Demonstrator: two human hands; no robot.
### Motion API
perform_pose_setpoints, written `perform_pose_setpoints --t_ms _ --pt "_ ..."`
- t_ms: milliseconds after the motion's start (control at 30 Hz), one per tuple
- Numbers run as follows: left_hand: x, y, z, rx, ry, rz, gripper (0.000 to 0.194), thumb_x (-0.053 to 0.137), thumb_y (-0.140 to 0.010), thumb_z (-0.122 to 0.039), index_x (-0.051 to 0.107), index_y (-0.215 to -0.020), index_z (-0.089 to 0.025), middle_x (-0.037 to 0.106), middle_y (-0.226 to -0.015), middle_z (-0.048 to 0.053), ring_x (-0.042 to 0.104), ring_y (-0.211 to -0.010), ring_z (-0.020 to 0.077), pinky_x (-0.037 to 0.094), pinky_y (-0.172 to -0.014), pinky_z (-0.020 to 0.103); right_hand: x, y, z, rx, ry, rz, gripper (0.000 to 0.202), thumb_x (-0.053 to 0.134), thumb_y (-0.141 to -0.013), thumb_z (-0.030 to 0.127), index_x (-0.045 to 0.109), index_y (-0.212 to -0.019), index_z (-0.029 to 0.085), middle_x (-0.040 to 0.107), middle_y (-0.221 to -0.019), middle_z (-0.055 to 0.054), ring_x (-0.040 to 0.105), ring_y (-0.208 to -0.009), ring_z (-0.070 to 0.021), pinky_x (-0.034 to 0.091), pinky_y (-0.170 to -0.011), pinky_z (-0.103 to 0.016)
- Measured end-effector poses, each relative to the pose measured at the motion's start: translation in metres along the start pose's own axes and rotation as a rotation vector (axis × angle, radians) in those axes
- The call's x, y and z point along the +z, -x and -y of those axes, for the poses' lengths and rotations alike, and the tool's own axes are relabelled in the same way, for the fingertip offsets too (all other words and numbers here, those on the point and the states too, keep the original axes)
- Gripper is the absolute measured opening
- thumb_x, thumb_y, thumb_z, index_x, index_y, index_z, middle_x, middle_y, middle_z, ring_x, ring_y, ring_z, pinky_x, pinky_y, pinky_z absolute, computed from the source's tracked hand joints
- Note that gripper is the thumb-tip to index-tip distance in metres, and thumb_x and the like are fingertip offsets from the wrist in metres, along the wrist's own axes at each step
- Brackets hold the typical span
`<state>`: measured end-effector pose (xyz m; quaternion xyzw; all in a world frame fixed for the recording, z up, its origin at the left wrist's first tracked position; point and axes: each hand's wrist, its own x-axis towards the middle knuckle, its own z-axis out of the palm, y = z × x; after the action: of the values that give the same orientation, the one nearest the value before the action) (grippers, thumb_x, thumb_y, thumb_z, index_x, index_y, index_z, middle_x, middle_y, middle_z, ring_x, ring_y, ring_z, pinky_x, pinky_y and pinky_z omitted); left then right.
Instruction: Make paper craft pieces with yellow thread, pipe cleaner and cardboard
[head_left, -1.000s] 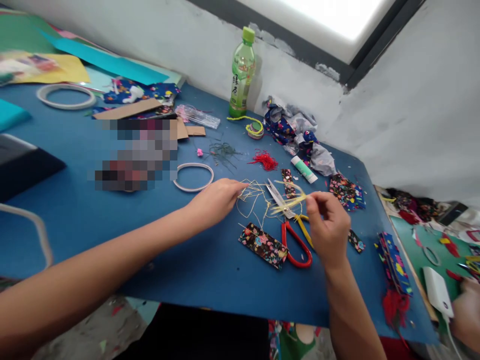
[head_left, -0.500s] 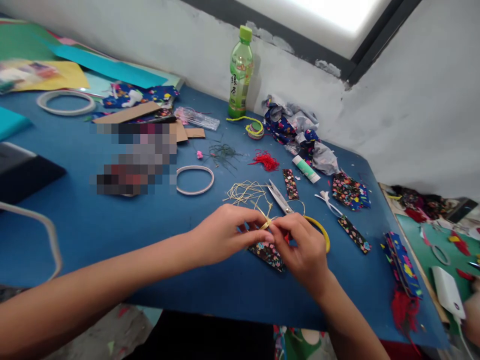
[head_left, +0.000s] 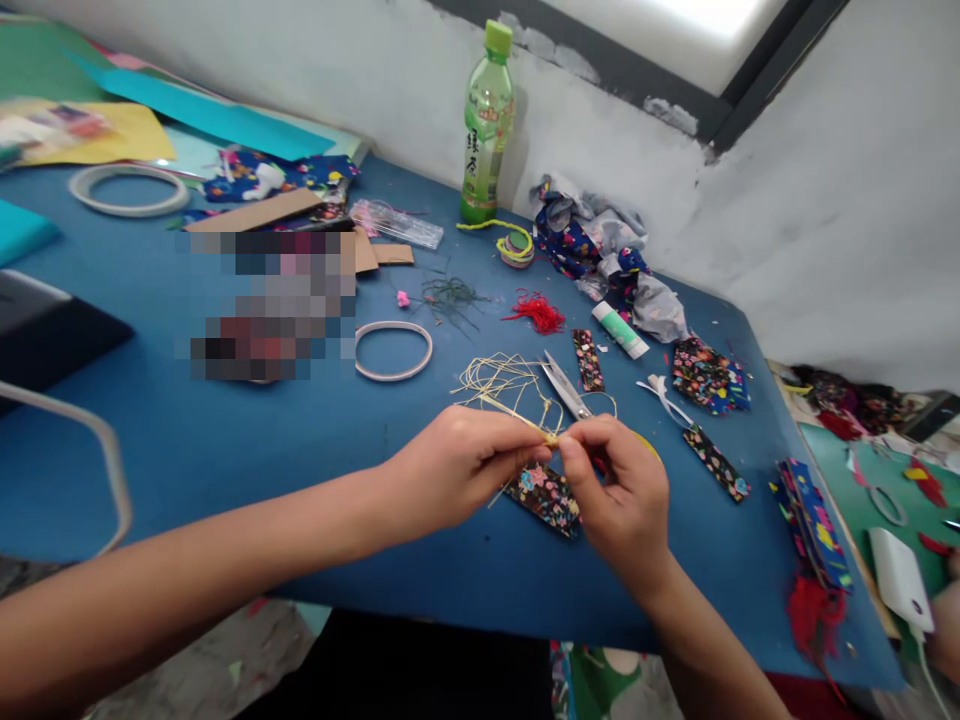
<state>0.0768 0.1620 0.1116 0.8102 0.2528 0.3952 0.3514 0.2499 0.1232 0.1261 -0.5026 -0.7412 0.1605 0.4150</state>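
Observation:
Yellow cord (head_left: 501, 378) lies in a loose tangle on the blue table, and its end runs up to both hands. My left hand (head_left: 469, 460) pinches the cord between thumb and fingers. Close against it, my right hand (head_left: 619, 485) pinches the same cord at a small knotted bit; its fingers are curled. Below the hands lies a black floral fabric strip (head_left: 546, 497). Scissors (head_left: 564, 385) with open blades lie just beyond, their yellow-edged handle mostly hidden behind my right hand.
A green bottle (head_left: 486, 140) stands by the wall. Around lie red threads (head_left: 537, 313), a glue stick (head_left: 620, 330), crumpled fabric (head_left: 600, 250), a tape ring (head_left: 394, 351) and a floral strip with white ribbon (head_left: 716, 462). A white power bank (head_left: 900, 575) lies on the green table at right.
My hands have drawn closer together on the cord, and the left fingers have closed more tightly. The view has shifted slightly. The floral strip below shows more.

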Motion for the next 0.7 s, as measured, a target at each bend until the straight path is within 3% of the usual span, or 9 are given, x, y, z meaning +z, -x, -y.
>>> perform_pose_setpoints --t_ms 233,400,467,567,700 --pt "-0.002 -0.001 -0.004 -0.092 0.049 0.026 0.019 0.049 -0.09 -0.016 0.068 -0.09 -0.013 0.063 -0.063 0.0 0.053 -0.051 0.0077 0.041 -0.051 0.017 -0.002 -0.001 -0.004 -0.043 0.107 -0.126 0.01 0.051 -0.087 0.016 0.054 -0.078 0.019 0.052 -0.068 0.003 0.049 -0.061 -0.0097 0.039 -0.058 -0.024" --pt "-0.003 -0.004 -0.003 -0.262 0.152 0.081 0.022 0.048 -0.091 -0.02 0.067 -0.083 -0.013 0.051 -0.052 -0.005 0.048 -0.043 0.0057 0.039 -0.046 0.016 -0.031 -0.013 -0.022 0.022 0.123 -0.561 0.014 0.052 -0.09 0.024 0.059 -0.08 0.019 0.049 -0.061 0.005 0.048 -0.052 -0.0091 0.04 -0.053 -0.024" --pt "-0.002 -0.004 -0.001 -0.317 0.207 0.099 0.023 0.047 -0.091 -0.023 0.066 -0.082 -0.013 0.05 -0.053 -0.005 0.048 -0.042 0.0052 0.039 -0.045 0.015 -0.037 -0.015 -0.026 0.026 0.134 -0.497 0.01 0.057 -0.088 0.025 0.063 -0.082 0.019 0.053 -0.061 0.004 0.05 -0.051 -0.0097 0.041 -0.052 -0.024" --pt "-0.001 -0.005 0.002 -0.352 0.229 0.092 0.022 0.049 -0.091 -0.024 0.066 -0.083 -0.014 0.055 -0.057 -0.005 0.049 -0.042 0.0049 0.041 -0.046 0.015 -0.031 -0.013 -0.025 -0.055 0.153 -0.203 0.005 0.063 -0.084 0.019 0.068 -0.085 0.021 0.064 -0.074 0.001 0.059 -0.063 -0.0117 0.047 -0.059 -0.024" --pt "0.0 -0.004 0.003 -0.265 0.117 0.052 0.019 0.052 -0.088 -0.021 0.07 -0.085 -0.014 0.064 -0.06 -0.002 0.056 -0.051 0.0076 0.044 -0.052 0.017 -0.014 -0.006 -0.017 -0.161 0.064 -0.024 0.014 0.066 -0.081 0.012 0.07 -0.09 0.022 0.067 -0.08 0.0 0.063 -0.07 -0.0107 0.05 -0.063 -0.022"
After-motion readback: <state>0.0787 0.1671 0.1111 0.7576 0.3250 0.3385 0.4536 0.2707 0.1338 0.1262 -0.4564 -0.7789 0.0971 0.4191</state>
